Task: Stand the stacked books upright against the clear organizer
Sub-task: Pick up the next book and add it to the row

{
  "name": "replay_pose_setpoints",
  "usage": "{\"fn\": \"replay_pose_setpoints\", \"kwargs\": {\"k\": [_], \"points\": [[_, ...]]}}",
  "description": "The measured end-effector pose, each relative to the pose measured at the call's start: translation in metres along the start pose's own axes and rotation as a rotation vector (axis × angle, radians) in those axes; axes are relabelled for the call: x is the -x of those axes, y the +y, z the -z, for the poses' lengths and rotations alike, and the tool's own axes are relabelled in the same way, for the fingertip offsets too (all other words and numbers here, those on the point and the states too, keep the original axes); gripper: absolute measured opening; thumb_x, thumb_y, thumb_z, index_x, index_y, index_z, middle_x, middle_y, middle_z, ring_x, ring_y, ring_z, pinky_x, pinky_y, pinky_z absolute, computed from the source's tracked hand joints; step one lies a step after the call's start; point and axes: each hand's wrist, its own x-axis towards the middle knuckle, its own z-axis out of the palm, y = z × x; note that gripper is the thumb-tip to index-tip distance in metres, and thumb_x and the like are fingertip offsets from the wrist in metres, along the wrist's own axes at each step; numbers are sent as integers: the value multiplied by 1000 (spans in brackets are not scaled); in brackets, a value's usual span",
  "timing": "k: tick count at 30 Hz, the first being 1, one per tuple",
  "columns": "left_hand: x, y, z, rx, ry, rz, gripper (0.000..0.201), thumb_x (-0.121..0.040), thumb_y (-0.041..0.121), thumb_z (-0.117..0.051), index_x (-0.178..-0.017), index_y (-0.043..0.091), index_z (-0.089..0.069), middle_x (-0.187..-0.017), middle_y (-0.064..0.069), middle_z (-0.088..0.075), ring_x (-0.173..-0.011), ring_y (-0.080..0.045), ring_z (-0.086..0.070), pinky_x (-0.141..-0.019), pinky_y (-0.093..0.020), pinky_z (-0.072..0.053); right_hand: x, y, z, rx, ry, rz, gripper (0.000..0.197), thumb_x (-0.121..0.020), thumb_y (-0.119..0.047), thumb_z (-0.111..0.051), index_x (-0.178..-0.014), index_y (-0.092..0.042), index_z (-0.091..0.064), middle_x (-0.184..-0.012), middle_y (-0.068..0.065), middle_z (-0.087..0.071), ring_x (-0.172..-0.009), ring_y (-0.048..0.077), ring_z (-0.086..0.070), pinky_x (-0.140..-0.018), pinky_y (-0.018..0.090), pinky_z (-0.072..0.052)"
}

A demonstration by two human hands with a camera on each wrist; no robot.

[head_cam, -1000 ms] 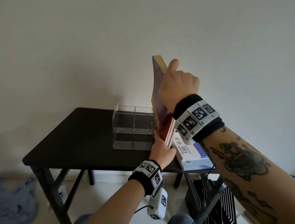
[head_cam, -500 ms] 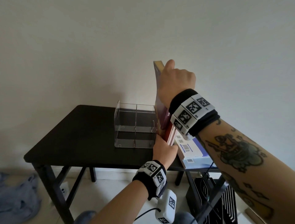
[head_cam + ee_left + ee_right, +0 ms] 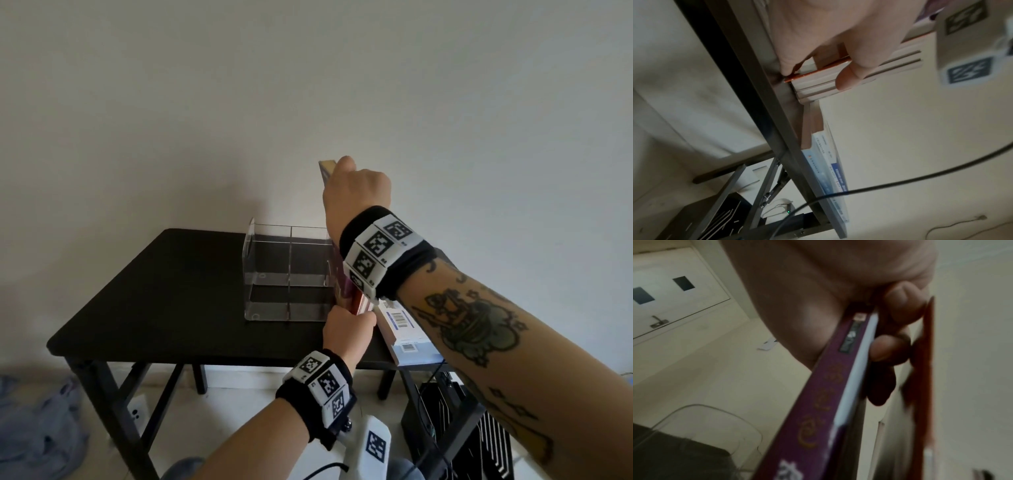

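Observation:
Several thin books (image 3: 358,301) stand on end on the black table (image 3: 171,291), at the right wall of the clear organizer (image 3: 287,270). My right hand (image 3: 356,195) grips their top edge. In the right wrist view its fingers (image 3: 892,345) curl between a purple book (image 3: 818,402) and a red cover (image 3: 925,369). My left hand (image 3: 346,329) holds the books' near bottom corner. The left wrist view shows its thumb (image 3: 846,78) pinching the page edges (image 3: 890,61) just above the table edge (image 3: 777,129).
A flat stack of blue-and-white books (image 3: 404,329) lies at the table's front right corner, right of the upright ones. Black equipment with cables (image 3: 445,428) sits under the table. Blue cloth (image 3: 34,428) lies on the floor at left. The wall is close behind.
The held books have swung nearer to vertical and closer to the organizer's right wall. Both hands kept their hold, the right one coming lower.

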Motion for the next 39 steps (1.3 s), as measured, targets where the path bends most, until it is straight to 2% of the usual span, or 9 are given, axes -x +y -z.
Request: {"fn": "replay_pose_setpoints", "kwargs": {"k": [4, 8, 11, 18, 21, 24, 31, 34, 39], "points": [[-1, -5, 1, 7, 11, -42, 51, -65, 27, -61, -113, 9, -57, -112, -14, -61, -90, -23, -62, -68, -29, -49, 1, -4, -14, -73, 15, -29, 30, -94, -15, -45, -121, -2, -48, -106, 12, -48, -75, 27, -56, -55, 29, -34], [-11, -20, -10, -45, 19, -152, 60, -53, 35, -66, -108, 15, -53, -112, -24, -59, -101, -47, -59, -84, -57, -53, 7, -10, -31, 31, -17, -14, 40, -94, -14, -53, -126, 5, -40, -112, 13, -53, -78, 22, -63, -49, 28, -40], [-16, -26, -14, -42, 8, -191, 63, -53, 33, -66, -111, 12, -52, -116, -30, -57, -96, -48, -59, -80, -58, -54, 5, -7, -38, 57, 20, -24, 36, -95, -12, -52, -123, 6, -39, -104, 10, -58, -71, 20, -62, -42, 26, -34], [1, -19, -12, -43, -3, -258, 82, -71, 12, -73, -144, 14, -36, -140, -6, -40, -99, -2, -52, -67, -6, -48, 7, -6, -46, -49, 124, -39, 35, -96, -18, -40, -125, 2, -47, -118, 17, -50, -104, 28, -48, -68, 32, -40], [3, -20, -13, -132, -11, -291, 89, -77, 11, -74, -150, 10, -23, -149, -9, -28, -116, -7, -43, -78, 4, -37, 18, -3, -45, -25, 145, 38, 33, -90, -18, -44, -116, -2, -56, -121, 16, -49, -108, 30, -42, -86, 36, -37], [5, -20, -14, -199, 7, -276, 94, -82, 13, -71, -154, 11, -12, -157, -11, -16, -139, -24, -31, -110, -21, -33, 28, 4, -39, -92, 215, 52, 30, -83, -20, -49, -109, -7, -58, -115, 12, -51, -105, 29, -43, -87, 37, -33], [-1, -27, -19, -293, 89, -295, 96, -83, 19, -72, -154, 14, -9, -150, -10, -20, -139, -26, -30, -116, -39, -31, 43, 71, -24, -627, 567, -200, 27, -92, -32, -51, -109, -11, -54, -108, 5, -52, -100, 25, -45, -78, 33, -27], [-3, -28, -12, -347, 157, -368, 94, -77, 14, -75, -150, 13, -15, -148, -9, -19, -138, -25, -26, -116, -36, -28, 41, 113, -60, -775, 436, -401, 24, -92, -21, -48, -111, -7, -52, -117, 14, -54, -111, 33, -46, -87, 38, -34], [-16, -16, -12, -270, 201, -420, 108, -73, 10, -80, -151, 17, -6, -150, -7, -14, -136, -26, -33, -114, -38, -33, 59, 145, -142, -646, -283, -657, 57, -90, -40, -54, -130, 0, -44, -132, 20, -47, -122, 38, -44, -100, 43, -39]]}}
